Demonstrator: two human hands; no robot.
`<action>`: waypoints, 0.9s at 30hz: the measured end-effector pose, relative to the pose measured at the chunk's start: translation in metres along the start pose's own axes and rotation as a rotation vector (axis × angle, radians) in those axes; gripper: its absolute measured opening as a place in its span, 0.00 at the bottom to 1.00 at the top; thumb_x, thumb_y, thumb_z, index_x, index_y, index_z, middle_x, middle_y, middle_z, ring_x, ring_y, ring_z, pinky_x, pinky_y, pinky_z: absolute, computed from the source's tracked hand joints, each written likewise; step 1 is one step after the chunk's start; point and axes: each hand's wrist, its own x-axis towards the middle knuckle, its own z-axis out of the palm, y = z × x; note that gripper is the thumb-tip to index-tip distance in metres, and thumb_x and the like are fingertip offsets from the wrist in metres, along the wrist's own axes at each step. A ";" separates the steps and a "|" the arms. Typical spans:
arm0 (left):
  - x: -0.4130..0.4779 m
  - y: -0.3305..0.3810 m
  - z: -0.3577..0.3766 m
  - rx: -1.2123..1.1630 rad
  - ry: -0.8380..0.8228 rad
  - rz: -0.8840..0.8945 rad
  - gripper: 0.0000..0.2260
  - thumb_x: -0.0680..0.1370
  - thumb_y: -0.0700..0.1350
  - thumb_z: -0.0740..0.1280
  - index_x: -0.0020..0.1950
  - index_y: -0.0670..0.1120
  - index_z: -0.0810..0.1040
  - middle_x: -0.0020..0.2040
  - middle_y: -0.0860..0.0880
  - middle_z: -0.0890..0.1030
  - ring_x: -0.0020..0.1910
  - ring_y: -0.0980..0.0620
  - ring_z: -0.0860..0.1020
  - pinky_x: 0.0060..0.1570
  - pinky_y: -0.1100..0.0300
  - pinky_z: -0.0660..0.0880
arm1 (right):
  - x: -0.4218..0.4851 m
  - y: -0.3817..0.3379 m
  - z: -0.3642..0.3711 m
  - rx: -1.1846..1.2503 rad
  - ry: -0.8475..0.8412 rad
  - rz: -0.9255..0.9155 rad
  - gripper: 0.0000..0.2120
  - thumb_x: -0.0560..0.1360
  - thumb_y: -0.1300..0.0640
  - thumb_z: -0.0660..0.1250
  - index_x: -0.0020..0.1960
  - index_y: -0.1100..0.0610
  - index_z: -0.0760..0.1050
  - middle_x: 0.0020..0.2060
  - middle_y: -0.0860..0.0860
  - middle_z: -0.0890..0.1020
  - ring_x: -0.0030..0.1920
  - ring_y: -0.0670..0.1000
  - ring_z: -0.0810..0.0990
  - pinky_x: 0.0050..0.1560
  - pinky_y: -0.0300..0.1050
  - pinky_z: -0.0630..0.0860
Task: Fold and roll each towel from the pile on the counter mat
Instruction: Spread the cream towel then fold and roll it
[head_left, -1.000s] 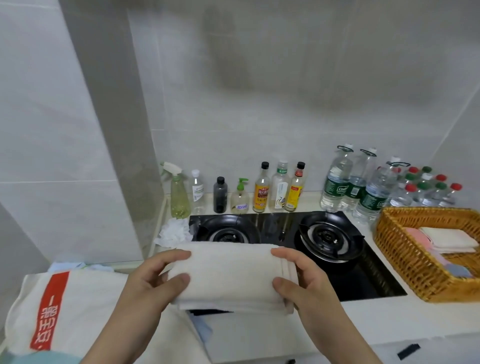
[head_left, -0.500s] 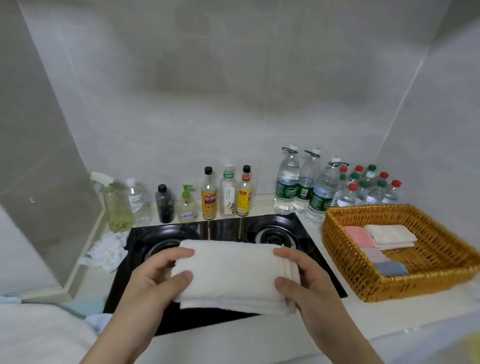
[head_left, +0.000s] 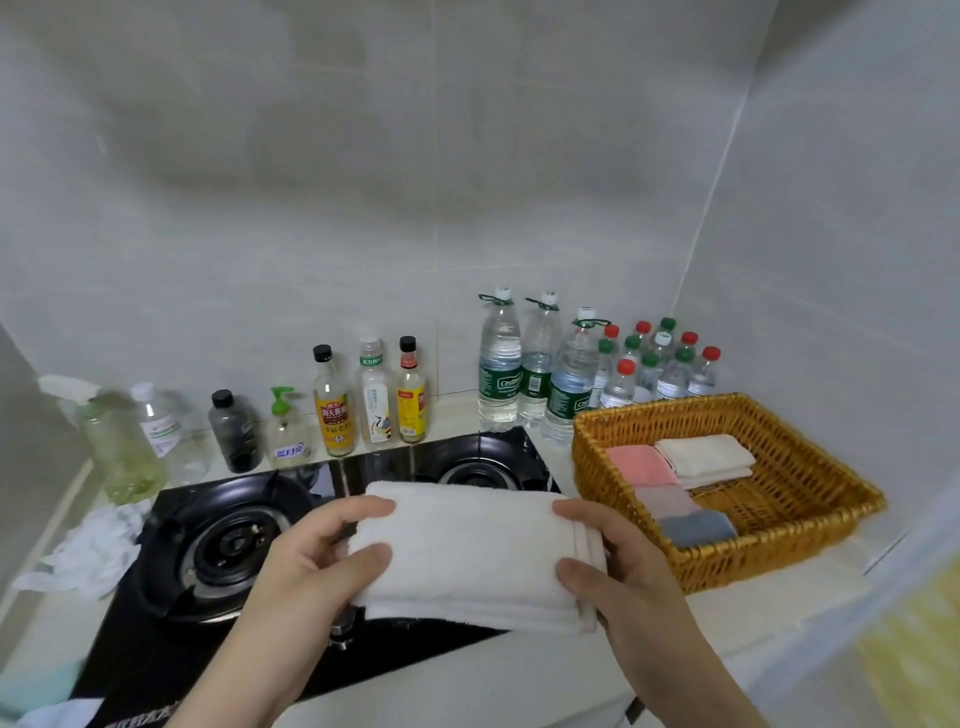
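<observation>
Towel: the folded white towel (head_left: 472, 551) is in both your hands, held flat in the air above the front of the stove (head_left: 218, 545), its long side running left to right; stacked layers show at its right end.
Left hand: your left hand (head_left: 311, 577) grips the towel's left end, with the fingers (head_left: 363, 508) curled round it.
Right hand: your right hand (head_left: 618, 577) grips the right end and pinches the stacked layers.
Basket: the wicker basket (head_left: 769, 556) stands on the counter (head_left: 519, 686) just right of the stove.
Basket contents: folded towels (head_left: 701, 457) in cream, pink, grey and blue lie close together in its left part.
Back wall: sauce bottles (head_left: 332, 405) stand in a row behind the stove, and water bottles (head_left: 501, 364) cluster behind the basket.
Left edge: a blurred spray bottle (head_left: 119, 441) stands near a crumpled white cloth (head_left: 88, 556) that lies beside the stove.
</observation>
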 end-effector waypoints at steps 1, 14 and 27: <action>0.005 -0.002 0.006 0.005 -0.006 -0.004 0.25 0.58 0.51 0.76 0.55 0.49 0.83 0.47 0.39 0.75 0.48 0.44 0.71 0.50 0.48 0.66 | 0.003 0.000 -0.006 0.006 0.009 -0.003 0.21 0.71 0.75 0.66 0.50 0.50 0.82 0.44 0.41 0.83 0.42 0.43 0.82 0.41 0.43 0.78; 0.100 -0.039 0.110 0.037 -0.128 -0.038 0.22 0.56 0.50 0.76 0.50 0.51 0.84 0.47 0.46 0.78 0.43 0.48 0.69 0.42 0.56 0.65 | 0.068 -0.010 -0.100 -0.016 0.157 0.006 0.21 0.72 0.73 0.67 0.46 0.46 0.83 0.39 0.37 0.82 0.41 0.43 0.82 0.43 0.46 0.79; 0.191 -0.086 0.215 -0.048 -0.290 -0.135 0.15 0.72 0.26 0.66 0.48 0.44 0.83 0.42 0.54 0.81 0.36 0.61 0.75 0.31 0.72 0.71 | 0.130 -0.019 -0.188 -0.023 0.293 0.042 0.18 0.61 0.58 0.71 0.49 0.42 0.82 0.55 0.45 0.78 0.51 0.49 0.80 0.44 0.42 0.76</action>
